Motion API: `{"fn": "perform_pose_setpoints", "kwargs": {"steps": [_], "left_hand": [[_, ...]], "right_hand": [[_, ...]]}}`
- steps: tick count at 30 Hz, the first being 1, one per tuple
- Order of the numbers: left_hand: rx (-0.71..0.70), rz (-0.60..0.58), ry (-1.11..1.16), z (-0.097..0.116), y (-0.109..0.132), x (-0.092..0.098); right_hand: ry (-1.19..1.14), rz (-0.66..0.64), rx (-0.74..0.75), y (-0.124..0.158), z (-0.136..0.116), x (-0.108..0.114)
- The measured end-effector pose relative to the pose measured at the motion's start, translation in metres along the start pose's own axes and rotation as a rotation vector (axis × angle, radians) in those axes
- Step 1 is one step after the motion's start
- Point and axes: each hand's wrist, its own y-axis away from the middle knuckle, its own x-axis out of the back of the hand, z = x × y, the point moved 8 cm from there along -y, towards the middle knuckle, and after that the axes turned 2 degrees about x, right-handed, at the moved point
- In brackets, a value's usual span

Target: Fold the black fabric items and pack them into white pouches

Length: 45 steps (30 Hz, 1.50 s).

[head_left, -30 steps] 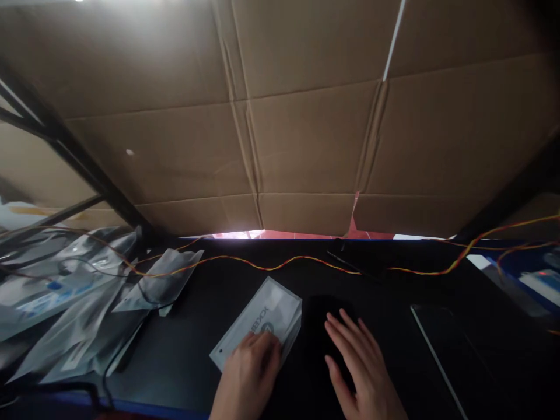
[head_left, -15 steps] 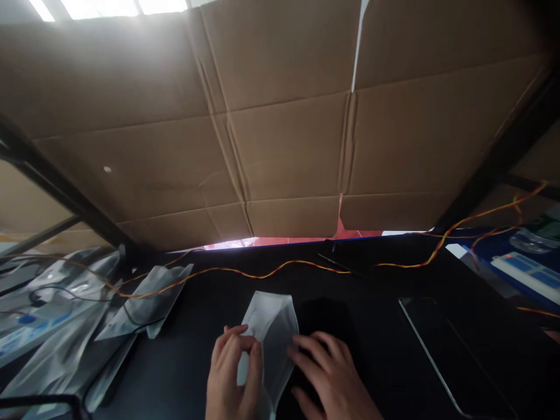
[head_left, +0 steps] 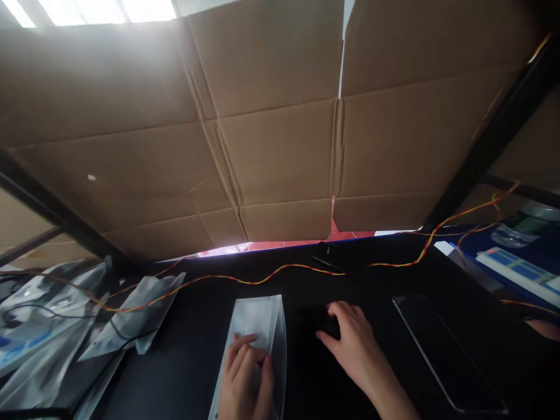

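A translucent plastic pouch lies lengthwise on the black tabletop in front of me. My left hand rests on the near half of the pouch, fingers curled and pressing it down. My right hand is just right of the pouch, its fingers curled over a dark object that I cannot make out against the black surface.
A pile of similar pouches and dark cables lies at the left. A twisted red-yellow wire runs across the table's back. A dark flat phone-like slab lies at the right. Cardboard sheets wall off the back.
The pouch was picked up, turned, and now lies flat and lengthwise under my left hand. My right hand left the pouch and closed on the dark object. The camera tilted up slightly.
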Motion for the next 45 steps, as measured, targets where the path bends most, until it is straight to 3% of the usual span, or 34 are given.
{"fn": "perform_pose_setpoints", "kwargs": {"steps": [5,8,10,12,18,22,26,31,35,37,41,45], "left_hand": [[0.015,-0.021,0.016,0.000,0.001,-0.002],[0.014,-0.033,0.048,0.002,0.002,0.000],[0.002,-0.023,0.078,0.004,0.003,0.002],[-0.006,-0.011,0.106,0.006,0.004,0.005],[-0.029,-0.052,0.161,0.013,0.000,0.002],[-0.078,-0.092,0.203,0.017,-0.006,-0.005],[-0.035,-0.089,0.228,0.015,-0.011,-0.007],[0.064,-0.127,0.225,0.011,-0.010,-0.003],[0.091,-0.226,0.210,0.008,-0.005,-0.012],[0.074,-0.284,0.175,0.008,-0.002,-0.018],[0.033,-0.318,0.129,0.009,0.000,-0.018],[-0.005,-0.346,0.134,0.013,0.002,-0.020]], "right_hand": [[-0.321,-0.115,-0.025,0.015,-0.017,0.009],[-0.650,-0.290,-0.140,0.020,-0.025,-0.002],[-0.661,-0.411,-0.153,0.023,-0.036,-0.018],[-0.559,-0.453,-0.126,0.022,-0.047,-0.032],[-0.485,-0.371,-0.118,0.008,-0.055,-0.046],[-0.473,-0.198,-0.181,-0.004,-0.044,-0.043],[-0.458,-0.107,-0.197,0.007,-0.044,-0.050],[-0.314,-0.256,-0.008,0.033,-0.056,-0.059],[-0.036,0.066,0.207,0.040,-0.053,-0.017],[0.014,0.116,0.365,0.047,-0.055,-0.003],[0.145,-0.158,0.698,0.070,-0.067,-0.011],[0.267,-0.231,0.826,0.081,-0.077,-0.037]]}}
